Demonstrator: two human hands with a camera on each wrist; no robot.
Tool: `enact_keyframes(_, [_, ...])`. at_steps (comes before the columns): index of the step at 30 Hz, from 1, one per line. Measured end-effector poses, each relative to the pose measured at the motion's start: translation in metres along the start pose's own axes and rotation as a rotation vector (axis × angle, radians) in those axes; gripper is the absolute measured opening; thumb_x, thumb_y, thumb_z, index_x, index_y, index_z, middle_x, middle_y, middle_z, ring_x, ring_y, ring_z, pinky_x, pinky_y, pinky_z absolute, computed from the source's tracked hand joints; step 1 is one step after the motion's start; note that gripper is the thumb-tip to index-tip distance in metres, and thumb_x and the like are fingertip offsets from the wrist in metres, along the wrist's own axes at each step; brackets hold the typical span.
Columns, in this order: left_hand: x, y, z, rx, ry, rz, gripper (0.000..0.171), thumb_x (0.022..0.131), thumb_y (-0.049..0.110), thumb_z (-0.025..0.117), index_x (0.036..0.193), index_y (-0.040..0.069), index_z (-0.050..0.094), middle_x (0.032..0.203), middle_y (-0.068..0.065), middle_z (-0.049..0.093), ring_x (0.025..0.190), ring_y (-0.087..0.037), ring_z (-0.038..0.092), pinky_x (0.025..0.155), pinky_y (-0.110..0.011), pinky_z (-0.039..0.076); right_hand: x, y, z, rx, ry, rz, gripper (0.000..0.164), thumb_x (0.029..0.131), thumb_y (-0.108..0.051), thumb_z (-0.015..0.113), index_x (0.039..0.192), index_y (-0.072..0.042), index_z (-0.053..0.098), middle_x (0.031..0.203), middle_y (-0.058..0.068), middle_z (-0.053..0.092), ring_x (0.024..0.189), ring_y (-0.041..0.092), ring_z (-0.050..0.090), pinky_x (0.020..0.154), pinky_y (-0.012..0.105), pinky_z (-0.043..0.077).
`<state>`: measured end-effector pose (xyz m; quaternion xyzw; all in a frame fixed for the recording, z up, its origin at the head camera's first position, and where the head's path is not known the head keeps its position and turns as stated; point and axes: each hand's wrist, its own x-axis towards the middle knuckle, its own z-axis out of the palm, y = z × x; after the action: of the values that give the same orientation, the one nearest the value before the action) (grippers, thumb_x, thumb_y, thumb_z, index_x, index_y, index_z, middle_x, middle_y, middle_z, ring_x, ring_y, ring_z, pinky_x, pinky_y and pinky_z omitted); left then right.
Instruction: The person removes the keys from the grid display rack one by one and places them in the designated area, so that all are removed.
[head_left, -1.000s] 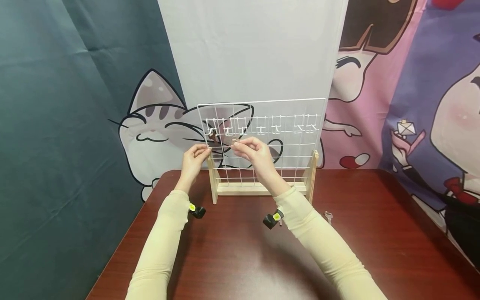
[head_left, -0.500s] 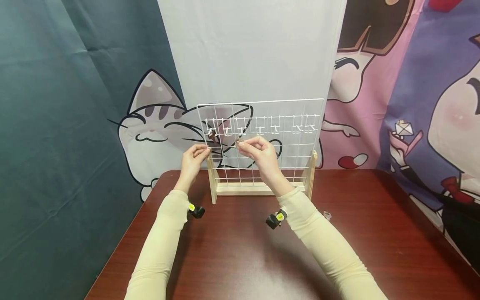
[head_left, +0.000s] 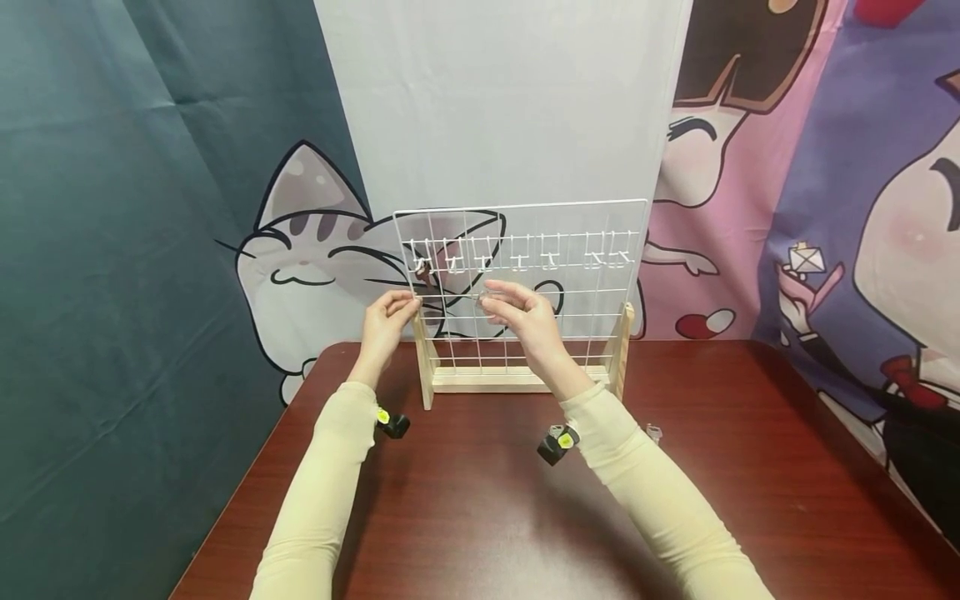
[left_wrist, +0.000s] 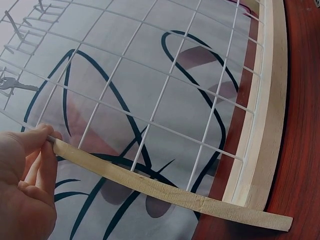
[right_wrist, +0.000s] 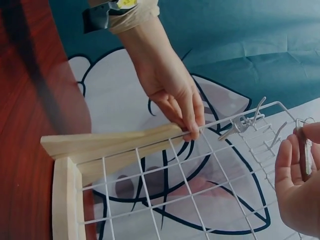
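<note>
In the head view, my left hand (head_left: 384, 329) pinches the left edge of a white wire grid rack (head_left: 525, 314), right at the top of its wooden side post (head_left: 424, 358). My right hand (head_left: 536, 325) is in front of the grid, below the hooks. The right wrist view shows it holding a key (right_wrist: 304, 155) with a small ring between thumb and fingers; in the head view the key is small and hard to make out. Another key (left_wrist: 17, 84) hangs from the leftmost hook, above my left hand.
Several white wire hooks (head_left: 517, 260) line the upper grid. On the reddish-brown table (head_left: 465, 500), one key (head_left: 654, 433) lies beside my right forearm. A second small metal piece, likely a key (head_left: 556, 431), shows behind the right wrist camera. Printed curtains stand behind the rack.
My right hand has shifted slightly right and down with the key, and its index finger has lifted away from the thumb. My left hand has stayed on the rack's edge.
</note>
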<state>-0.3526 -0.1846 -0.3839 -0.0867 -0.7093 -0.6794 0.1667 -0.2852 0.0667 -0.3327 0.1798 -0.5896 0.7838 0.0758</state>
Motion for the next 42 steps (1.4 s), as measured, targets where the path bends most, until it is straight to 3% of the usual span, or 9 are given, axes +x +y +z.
enact_keyframes(8, [0.0,0.001,0.0,-0.012,-0.007,-0.006,0.029,0.096,0.012,0.072,0.116,-0.006,0.064,0.105,-0.005,0.075,0.094,-0.008,0.068,0.091,-0.024,0.055,-0.003,0.004,-0.006,-0.241,-0.049,-0.005,0.03,0.095,-0.013,0.071,0.123,0.0,0.07,0.111,0.01,0.074,0.094,0.017,0.066,0.087,0.032,0.054])
enact_keyframes(13, [0.0,0.001,-0.001,-0.017,-0.007,-0.003,0.029,0.096,0.012,0.071,0.117,-0.007,0.063,0.106,-0.006,0.075,0.094,-0.007,0.068,0.091,-0.023,0.055,-0.004,0.005,-0.011,-0.254,-0.04,0.023,0.03,0.094,-0.014,0.072,0.12,0.001,0.071,0.112,0.011,0.073,0.097,0.016,0.067,0.093,0.033,0.053])
enact_keyframes(17, [-0.001,0.003,-0.001,-0.024,-0.012,-0.007,0.033,0.096,0.012,0.071,0.12,-0.009,0.062,0.112,-0.016,0.073,0.093,-0.007,0.068,0.09,-0.022,0.055,-0.005,0.006,-0.017,-0.265,-0.032,0.063,0.035,0.091,-0.019,0.077,0.123,-0.004,0.071,0.115,0.012,0.073,0.105,0.019,0.067,0.101,0.037,0.049])
enact_keyframes(21, [0.0,0.002,-0.001,-0.028,-0.01,-0.012,0.034,0.096,0.011,0.071,0.121,-0.01,0.062,0.108,-0.011,0.074,0.093,-0.007,0.068,0.09,-0.022,0.055,-0.007,0.006,-0.022,-0.275,-0.037,0.108,0.041,0.089,-0.021,0.079,0.127,-0.009,0.069,0.111,0.011,0.074,0.109,0.022,0.066,0.104,0.039,0.046])
enact_keyframes(25, [0.001,-0.002,-0.001,-0.019,-0.006,0.0,0.034,0.096,0.012,0.071,0.121,-0.01,0.062,0.1,0.002,0.075,0.093,-0.006,0.068,0.089,-0.021,0.054,-0.009,0.006,-0.025,-0.265,-0.063,0.132,0.041,0.09,-0.019,0.078,0.128,-0.01,0.068,0.107,0.01,0.076,0.106,0.021,0.068,0.101,0.04,0.048])
enact_keyframes(35, [0.001,-0.003,-0.002,-0.018,-0.012,0.003,0.035,0.096,0.014,0.071,0.121,-0.01,0.062,0.097,0.006,0.074,0.093,-0.006,0.068,0.088,-0.02,0.055,-0.009,0.01,-0.032,-0.359,-0.07,0.192,0.038,0.091,-0.024,0.077,0.123,-0.006,0.071,0.109,0.008,0.076,0.095,0.02,0.071,0.09,0.036,0.053])
enact_keyframes(42, [0.001,-0.001,-0.001,-0.017,-0.005,0.011,0.032,0.096,0.012,0.071,0.118,-0.009,0.062,0.106,-0.008,0.075,0.091,-0.006,0.068,0.088,-0.022,0.055,-0.009,0.012,-0.037,-0.377,-0.072,0.235,0.042,0.091,-0.028,0.077,0.129,-0.013,0.067,0.114,0.01,0.074,0.09,0.02,0.07,0.081,0.033,0.052])
